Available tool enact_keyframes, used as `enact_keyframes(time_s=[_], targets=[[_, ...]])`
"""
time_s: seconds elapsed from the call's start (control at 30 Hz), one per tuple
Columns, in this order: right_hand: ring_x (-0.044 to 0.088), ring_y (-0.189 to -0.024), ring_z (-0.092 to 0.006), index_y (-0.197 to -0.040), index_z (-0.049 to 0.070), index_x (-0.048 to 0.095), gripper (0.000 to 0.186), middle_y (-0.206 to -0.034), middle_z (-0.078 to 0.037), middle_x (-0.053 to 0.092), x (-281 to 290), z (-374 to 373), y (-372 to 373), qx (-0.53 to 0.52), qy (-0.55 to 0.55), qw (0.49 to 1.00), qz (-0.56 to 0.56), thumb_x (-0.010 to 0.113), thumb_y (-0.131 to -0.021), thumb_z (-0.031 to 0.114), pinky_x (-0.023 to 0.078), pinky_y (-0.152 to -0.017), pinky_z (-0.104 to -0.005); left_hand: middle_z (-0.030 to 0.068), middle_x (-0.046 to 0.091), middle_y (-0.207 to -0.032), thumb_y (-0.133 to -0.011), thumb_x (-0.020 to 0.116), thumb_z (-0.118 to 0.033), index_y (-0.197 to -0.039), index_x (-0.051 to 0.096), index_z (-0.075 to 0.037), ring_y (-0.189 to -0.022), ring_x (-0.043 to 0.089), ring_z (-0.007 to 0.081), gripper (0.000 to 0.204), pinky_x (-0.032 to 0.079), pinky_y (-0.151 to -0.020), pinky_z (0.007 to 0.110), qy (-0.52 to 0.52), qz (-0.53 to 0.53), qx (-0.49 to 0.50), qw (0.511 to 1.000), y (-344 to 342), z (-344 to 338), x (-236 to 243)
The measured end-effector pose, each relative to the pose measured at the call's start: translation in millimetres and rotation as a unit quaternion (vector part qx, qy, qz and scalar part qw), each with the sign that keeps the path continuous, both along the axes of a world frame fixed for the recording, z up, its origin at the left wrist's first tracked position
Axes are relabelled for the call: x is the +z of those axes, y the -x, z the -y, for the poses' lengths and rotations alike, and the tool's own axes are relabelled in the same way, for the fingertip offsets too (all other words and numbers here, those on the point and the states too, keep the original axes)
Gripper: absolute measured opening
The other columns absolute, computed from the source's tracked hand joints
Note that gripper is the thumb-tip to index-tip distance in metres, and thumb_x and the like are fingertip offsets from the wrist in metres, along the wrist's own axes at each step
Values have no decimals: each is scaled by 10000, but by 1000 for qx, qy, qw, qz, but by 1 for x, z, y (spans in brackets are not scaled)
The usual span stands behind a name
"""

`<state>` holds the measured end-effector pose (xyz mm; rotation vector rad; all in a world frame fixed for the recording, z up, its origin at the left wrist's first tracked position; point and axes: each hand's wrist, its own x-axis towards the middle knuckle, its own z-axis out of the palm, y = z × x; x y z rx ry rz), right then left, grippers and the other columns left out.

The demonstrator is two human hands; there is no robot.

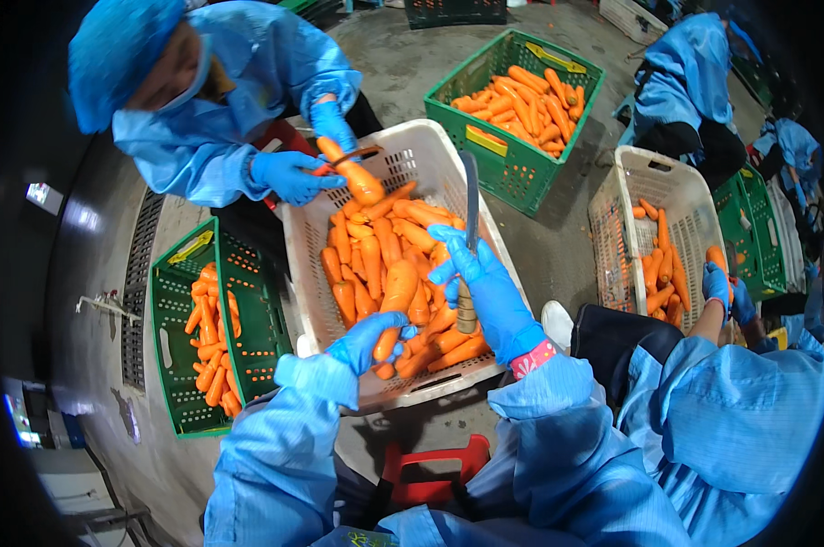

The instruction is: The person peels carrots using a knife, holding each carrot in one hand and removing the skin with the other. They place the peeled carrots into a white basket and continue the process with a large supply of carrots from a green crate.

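Note:
My left hand [373, 339], in a blue glove, is closed around the lower end of a peeled-looking orange carrot [399, 288] that leans upward over the pile. In my blue-gloved right hand [492, 296] is a knife [472, 196], its blade pointing up and away and its wooden handle below my fingers. The blade stands apart from the carrot. Both hands are over a white perforated crate [503, 246] holding many carrots [366, 260]. Across the crate, a co-worker's gloved hands [293, 176] hold another carrot [355, 175] and a cutting tool with a reddish handle.
Green crates of carrots stand at the left [186, 401] and far side [549, 187]. Another white crate [617, 246] is at the right, beside a co-worker [740, 410] holding a carrot. A red stool [439, 483] is below me. A drain grate [138, 301] runs along the left floor.

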<state>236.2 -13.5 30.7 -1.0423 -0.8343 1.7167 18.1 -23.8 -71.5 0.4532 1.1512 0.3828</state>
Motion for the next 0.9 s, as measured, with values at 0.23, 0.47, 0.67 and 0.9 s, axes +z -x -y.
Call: enact_keyframes(time_s=[0.23,0.47,0.67,0.9], targets=[[599,-654,-93,-939,32,579,295,-753,-39,614,-15,21,25,79,-76,965,236,645,-859,307,486,-605,-233,39,564,-737,-812,674,-229,-1101,504,-20,-593,530,112,395,437,-505,240,-212,-67,92,971,25,35,81],[610,-636,-127,-926,36,588,309,-734,-70,621,-29,24,54,179,-79,917,349,649,-846,328,487,-595,-277,42,581,-757,-793,686,-264,-1166,493,-42,-560,516,93,475,424,-484,241,-258,-40,72,962,40,7,82],[604,-641,-105,-922,33,594,306,-750,-48,627,-30,10,54,226,-25,929,291,642,-854,328,485,-598,-255,49,584,-754,-793,673,-304,-1151,504,-46,-524,500,89,473,415,-477,227,-230,-62,-8,971,48,4,89],[565,-612,-67,-950,34,591,308,-747,-28,619,-15,-6,31,127,33,968,215,603,-881,334,409,-488,-192,45,576,-733,-843,615,-398,-1208,492,-47,-541,513,81,521,409,-453,215,-259,-61,-34,963,45,3,93]])
